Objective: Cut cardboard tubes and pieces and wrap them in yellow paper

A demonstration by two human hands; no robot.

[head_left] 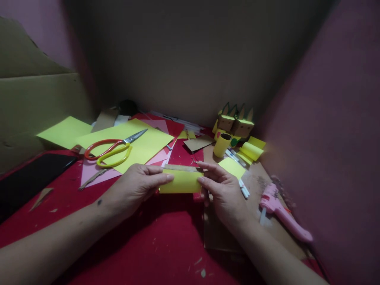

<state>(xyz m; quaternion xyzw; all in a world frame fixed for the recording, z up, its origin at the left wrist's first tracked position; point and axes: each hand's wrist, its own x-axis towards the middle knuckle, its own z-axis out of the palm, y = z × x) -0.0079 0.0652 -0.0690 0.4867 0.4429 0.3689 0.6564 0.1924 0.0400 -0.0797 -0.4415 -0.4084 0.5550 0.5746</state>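
Note:
Between my two hands is a small yellow paper piece point(181, 184) with a strip of brown cardboard point(181, 168) showing along its far edge. My left hand point(139, 184) pinches its left end, thumb on the yellow face. At the right end my right hand point(221, 186) grips it the same way, thumb in front and fingers behind. The piece is held above the red cloth point(166, 237). Just past my right hand lies a square of yellow paper point(233, 168), near a yellow tube point(222, 145) standing upright.
Scissors point(114, 152) with red and yellow handles rest on a large yellow sheet point(142, 134) at left. A pink glue gun point(282, 213) lies on cardboard point(222, 233) at right. Brown box-shaped figures point(234, 123) stand at the back. A dark flat object point(32, 178) sits far left.

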